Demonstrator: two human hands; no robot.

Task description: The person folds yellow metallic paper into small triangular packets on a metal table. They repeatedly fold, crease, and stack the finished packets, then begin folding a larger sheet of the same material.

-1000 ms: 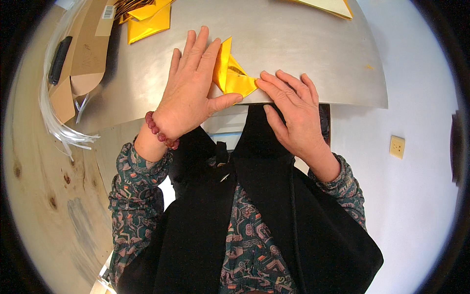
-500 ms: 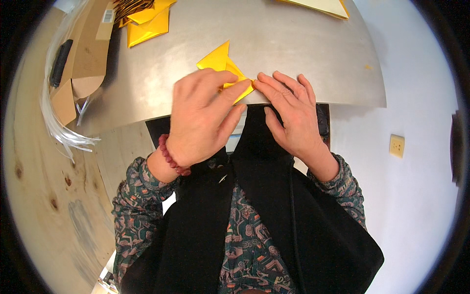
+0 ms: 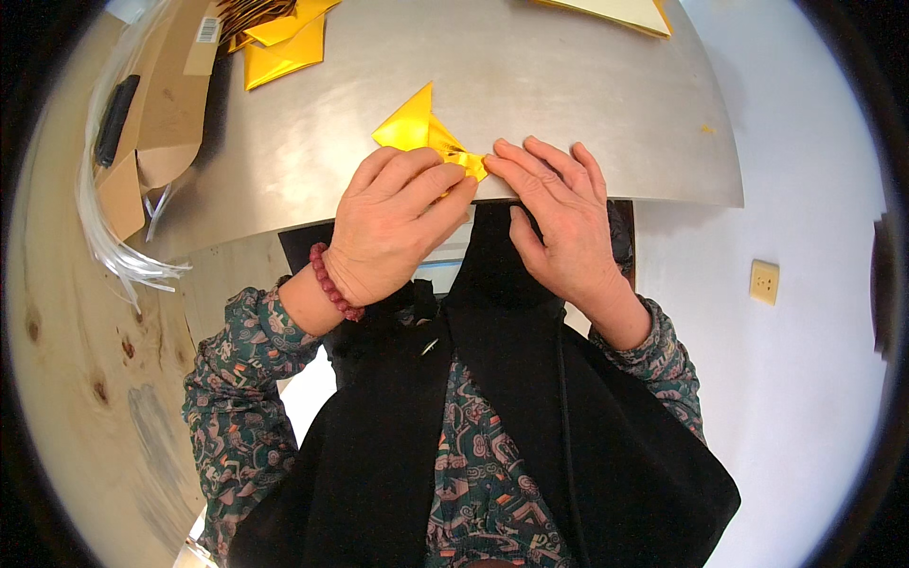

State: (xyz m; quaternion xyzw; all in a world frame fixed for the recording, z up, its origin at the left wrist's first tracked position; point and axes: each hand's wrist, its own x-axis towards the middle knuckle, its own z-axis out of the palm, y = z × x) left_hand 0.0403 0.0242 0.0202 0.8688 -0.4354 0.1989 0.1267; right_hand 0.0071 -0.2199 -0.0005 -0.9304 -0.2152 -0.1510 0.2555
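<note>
A shiny gold paper, folded to points, lies near the front edge of the metal table. My left hand, with a dark red bead bracelet, is closed over its lower part, and the curled fingers hide some of the creases. Between the two hands the paper looks crumpled. My right hand lies at the paper's right corner, its fingers stretched out and slightly apart. The tip of its index finger touches that corner.
At the far left are folded gold papers, next to a cardboard box with clear plastic strips hanging beside it. A stack of pale sheets rests at the table's back. A socket is on the right wall.
My left fingers have curled further down on the paper, and its lower part has become more crumpled. The paper's upper point has shifted slightly left. My right hand has barely moved.
</note>
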